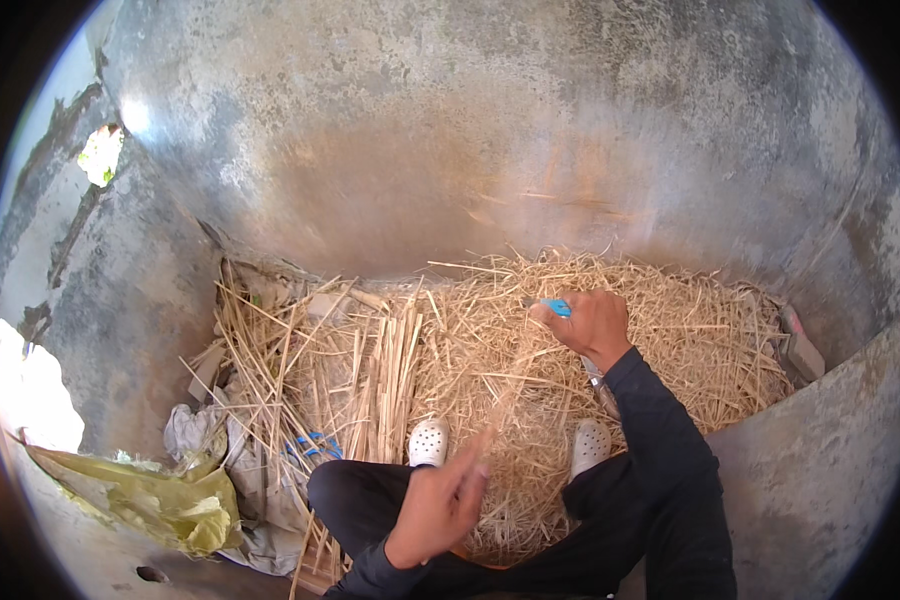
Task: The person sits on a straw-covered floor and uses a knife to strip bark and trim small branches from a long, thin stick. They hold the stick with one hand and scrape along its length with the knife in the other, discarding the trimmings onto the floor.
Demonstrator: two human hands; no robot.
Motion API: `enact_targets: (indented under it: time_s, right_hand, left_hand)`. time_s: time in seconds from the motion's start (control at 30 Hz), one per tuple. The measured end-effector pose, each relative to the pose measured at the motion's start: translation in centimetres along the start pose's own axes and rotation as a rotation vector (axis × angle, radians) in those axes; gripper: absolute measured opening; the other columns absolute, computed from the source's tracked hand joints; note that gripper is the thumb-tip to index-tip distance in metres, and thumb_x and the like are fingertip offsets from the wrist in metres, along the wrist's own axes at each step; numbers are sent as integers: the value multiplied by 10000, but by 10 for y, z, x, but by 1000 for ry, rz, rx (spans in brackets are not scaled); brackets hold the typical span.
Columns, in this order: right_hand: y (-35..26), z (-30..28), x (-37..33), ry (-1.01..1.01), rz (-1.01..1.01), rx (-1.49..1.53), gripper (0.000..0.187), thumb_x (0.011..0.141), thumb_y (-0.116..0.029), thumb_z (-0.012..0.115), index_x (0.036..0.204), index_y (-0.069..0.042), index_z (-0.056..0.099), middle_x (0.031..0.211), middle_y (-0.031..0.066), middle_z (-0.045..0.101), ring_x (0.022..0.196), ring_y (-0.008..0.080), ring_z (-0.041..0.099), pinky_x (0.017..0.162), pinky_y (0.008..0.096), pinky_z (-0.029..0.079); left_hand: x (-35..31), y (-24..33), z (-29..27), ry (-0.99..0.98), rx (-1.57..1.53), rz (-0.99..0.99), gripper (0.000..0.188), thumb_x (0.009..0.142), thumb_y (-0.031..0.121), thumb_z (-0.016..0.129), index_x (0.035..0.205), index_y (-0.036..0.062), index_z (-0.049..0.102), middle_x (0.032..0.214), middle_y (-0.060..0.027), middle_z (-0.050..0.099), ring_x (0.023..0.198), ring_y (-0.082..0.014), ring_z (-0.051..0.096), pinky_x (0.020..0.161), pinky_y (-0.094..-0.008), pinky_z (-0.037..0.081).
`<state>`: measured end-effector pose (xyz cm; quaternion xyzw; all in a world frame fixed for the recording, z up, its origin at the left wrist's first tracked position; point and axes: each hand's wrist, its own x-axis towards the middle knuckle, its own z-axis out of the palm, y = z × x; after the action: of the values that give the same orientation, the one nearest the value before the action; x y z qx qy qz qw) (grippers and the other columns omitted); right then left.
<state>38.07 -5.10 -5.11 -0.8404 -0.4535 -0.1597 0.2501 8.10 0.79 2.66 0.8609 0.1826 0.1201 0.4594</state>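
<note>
My right hand (592, 322) is closed around a small blue-handled tool (556, 307), held above the pile of straw-coloured shavings (670, 345). A short dark tip sticks out at the tool's left end; its exact kind is hard to make out. Nearer to me, my left hand (438, 508) is over my lap, pointing forward and to the right. Motion smears its fingers, and a faint pale streak runs ahead of them, perhaps a thin strip. Beneath my right forearm lies a partly hidden object with a metallic blade-like part and a brown part (602, 388).
A bundle of flat split strips (395, 370) lies left of the shavings, with loose long stalks (270, 350) beyond. Blue cord (313, 445), a yellow-green sack (160, 500) and pale cloth lie at left. Worn grey walls (450, 130) enclose me; a brick-like block (800, 345) is at right.
</note>
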Motion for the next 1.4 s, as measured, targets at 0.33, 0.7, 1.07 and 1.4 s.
enact_targets:
  time_s: [0.33,0.7,1.07,1.4]
  right_hand:
    - [-27,-23,-20,112,-93,356,709,765,-789,550,520,-123,548,436,79,488,385,248,520,403,373,399]
    - [-28,-15,-18,90,-178,223,704,767,-774,561,492,-126,540,436,57,493,376,256,513,385,375,387]
    - [36,-3,1,85,98,51,785,766,-858,437,510,-132,593,425,58,488,375,227,500,383,380,369]
    - [-10,-2,-22,66,-100,119,760,806,-822,440,482,-140,519,408,30,458,355,211,483,379,368,361]
  left_hand:
    - [20,-23,7,158,-79,81,399,967,132,546,1332,-26,510,648,-175,568,541,-159,570,552,-301,458]
    - [15,-28,20,92,-132,-10,375,970,141,542,1315,-6,523,580,-127,462,493,-120,434,482,-305,363]
    - [-18,-7,32,3,-123,-150,387,982,112,530,1348,-12,500,614,22,366,587,-29,326,500,-232,289]
    - [-33,-18,31,105,-82,-76,346,942,106,559,1259,-31,553,542,-171,455,414,-235,472,444,-324,387]
